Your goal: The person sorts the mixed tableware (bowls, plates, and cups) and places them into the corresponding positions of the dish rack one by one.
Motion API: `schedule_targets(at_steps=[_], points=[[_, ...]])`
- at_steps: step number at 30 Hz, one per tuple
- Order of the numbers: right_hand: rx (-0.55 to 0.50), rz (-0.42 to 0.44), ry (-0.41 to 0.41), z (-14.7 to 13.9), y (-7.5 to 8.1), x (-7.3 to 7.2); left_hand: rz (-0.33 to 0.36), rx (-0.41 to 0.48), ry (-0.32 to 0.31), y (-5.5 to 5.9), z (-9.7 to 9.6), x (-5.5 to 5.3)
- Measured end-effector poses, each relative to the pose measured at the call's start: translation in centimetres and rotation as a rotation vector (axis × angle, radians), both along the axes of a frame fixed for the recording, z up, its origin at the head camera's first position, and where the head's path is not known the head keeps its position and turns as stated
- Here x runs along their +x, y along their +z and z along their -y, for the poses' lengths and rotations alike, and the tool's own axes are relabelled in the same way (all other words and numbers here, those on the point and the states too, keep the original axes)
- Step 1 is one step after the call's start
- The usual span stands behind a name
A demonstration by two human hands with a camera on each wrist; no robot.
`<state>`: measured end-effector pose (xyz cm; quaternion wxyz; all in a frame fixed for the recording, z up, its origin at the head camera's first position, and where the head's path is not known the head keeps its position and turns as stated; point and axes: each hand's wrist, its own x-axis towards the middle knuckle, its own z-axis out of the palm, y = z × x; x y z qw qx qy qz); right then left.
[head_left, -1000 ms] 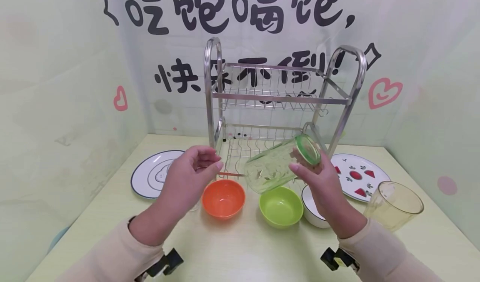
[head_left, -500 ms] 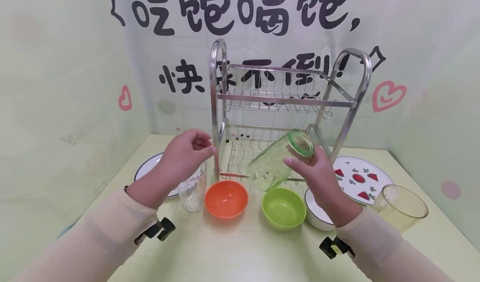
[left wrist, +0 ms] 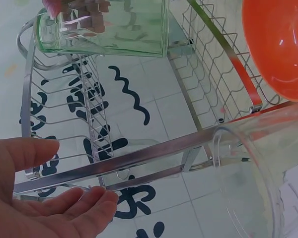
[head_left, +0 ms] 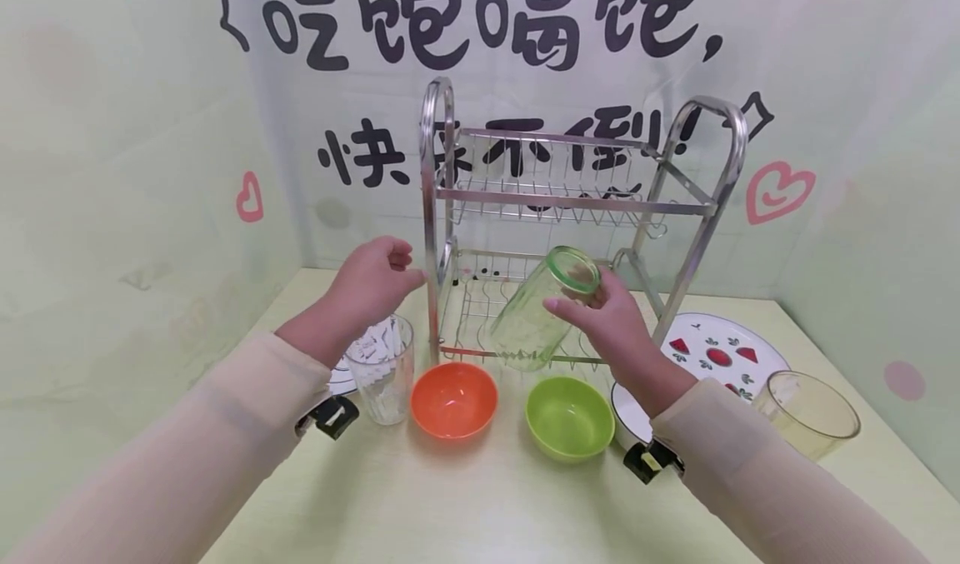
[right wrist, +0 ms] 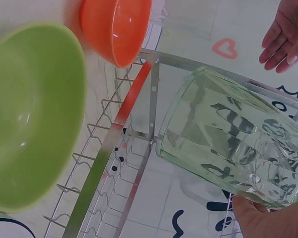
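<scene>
My right hand grips a pale green drinking glass near its thick base. The glass tilts with its mouth down to the left, in front of the lower tier of a metal dish rack. Over in the right wrist view, the green glass lies across the picture with its wide rim to the left. By the rack's left post, my left hand holds nothing; its thumb and fingers are apart in the left wrist view. A clear glass stands below that hand, partly covered by the wrist.
An orange bowl and a lime green bowl stand before the rack. A white bowl is partly hidden by my right arm. Further right are a watermelon-patterned plate and a yellowish glass. A white plate shows at left.
My right hand has moved left and slightly up with the green glass, which is now more upright. The left hand has risen away toward the rack's left post, uncovering the clear glass.
</scene>
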<state>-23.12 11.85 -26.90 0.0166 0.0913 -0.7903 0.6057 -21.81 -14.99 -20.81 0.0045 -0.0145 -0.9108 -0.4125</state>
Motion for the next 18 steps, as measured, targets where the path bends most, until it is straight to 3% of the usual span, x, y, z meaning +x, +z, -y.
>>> schedule_targets(at_steps=[8, 18], points=[[0.037, 0.043, -0.025, 1.0, 0.0, -1.4, 0.0, -0.015, 0.021, 0.5, -0.2, -1.8], [0.026, 0.083, -0.063, 2.8, 0.0, -3.0, 0.006, 0.038, 0.049, 1.2, -0.9, -3.0]])
